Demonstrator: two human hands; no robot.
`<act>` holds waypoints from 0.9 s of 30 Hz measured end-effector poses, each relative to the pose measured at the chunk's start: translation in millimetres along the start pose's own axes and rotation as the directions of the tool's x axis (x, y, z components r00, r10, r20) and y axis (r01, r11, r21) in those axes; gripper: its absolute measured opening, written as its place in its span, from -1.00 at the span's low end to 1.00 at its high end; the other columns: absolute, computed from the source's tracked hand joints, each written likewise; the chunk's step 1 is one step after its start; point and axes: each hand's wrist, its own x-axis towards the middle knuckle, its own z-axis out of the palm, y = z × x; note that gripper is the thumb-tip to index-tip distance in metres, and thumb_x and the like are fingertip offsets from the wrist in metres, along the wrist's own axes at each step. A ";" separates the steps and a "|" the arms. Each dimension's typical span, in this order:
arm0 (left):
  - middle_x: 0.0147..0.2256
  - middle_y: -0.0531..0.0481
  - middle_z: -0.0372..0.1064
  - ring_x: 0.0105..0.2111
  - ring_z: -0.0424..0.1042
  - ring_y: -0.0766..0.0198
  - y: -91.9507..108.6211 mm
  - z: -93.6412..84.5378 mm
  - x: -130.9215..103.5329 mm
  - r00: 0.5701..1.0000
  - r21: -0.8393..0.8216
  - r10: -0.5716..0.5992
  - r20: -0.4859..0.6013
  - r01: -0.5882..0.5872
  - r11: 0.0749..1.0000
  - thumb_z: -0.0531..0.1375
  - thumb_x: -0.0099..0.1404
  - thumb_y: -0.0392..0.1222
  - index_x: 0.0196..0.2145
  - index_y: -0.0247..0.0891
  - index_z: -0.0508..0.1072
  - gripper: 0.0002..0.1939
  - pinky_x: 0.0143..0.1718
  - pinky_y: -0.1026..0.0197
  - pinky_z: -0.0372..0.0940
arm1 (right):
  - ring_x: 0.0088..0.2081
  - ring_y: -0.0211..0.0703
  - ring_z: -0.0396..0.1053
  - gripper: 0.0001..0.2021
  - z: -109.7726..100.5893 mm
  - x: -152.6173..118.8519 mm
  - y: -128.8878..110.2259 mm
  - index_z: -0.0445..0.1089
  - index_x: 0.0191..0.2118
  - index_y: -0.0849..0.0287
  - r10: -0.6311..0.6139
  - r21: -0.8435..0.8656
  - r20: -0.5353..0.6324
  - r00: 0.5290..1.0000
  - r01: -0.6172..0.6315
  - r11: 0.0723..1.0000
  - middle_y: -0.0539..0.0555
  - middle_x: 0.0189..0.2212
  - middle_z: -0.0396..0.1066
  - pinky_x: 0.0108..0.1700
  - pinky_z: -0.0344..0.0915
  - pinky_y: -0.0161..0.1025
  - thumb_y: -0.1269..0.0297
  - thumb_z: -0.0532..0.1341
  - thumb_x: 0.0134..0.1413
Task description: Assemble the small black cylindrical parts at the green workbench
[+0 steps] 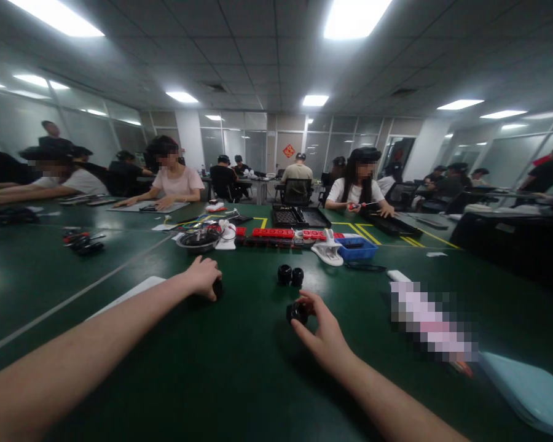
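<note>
My right hand has its thumb and fingers curled round a small glossy black rounded piece, low over the green table. Just beyond it, two similar black pieces stand side by side on the tabletop. To the left, my left hand reaches forward with its fingers bent down round a dark piece. Most of that piece is hidden by the fingers, so its shape is unclear.
Farther back are a metal bowl, a red tool rack, a blue bin and a black tray. A white sheet lies under my left forearm. A light blue packet lies at right. People sit across the table.
</note>
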 end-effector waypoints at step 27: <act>-0.31 0.09 0.34 -0.23 0.33 0.22 106.6 -5.1 -41.8 0.816 -0.973 0.578 0.004 0.137 -0.187 0.32 -0.13 -0.27 -0.23 -0.22 0.26 -0.53 -0.22 0.21 0.19 | -0.14 -0.06 0.28 -0.47 -6.2 -17.1 -23.4 -0.03 0.09 0.08 -0.334 0.064 0.138 0.933 0.328 0.943 0.12 -0.17 0.27 -0.09 0.25 -0.08 0.38 0.13 -0.02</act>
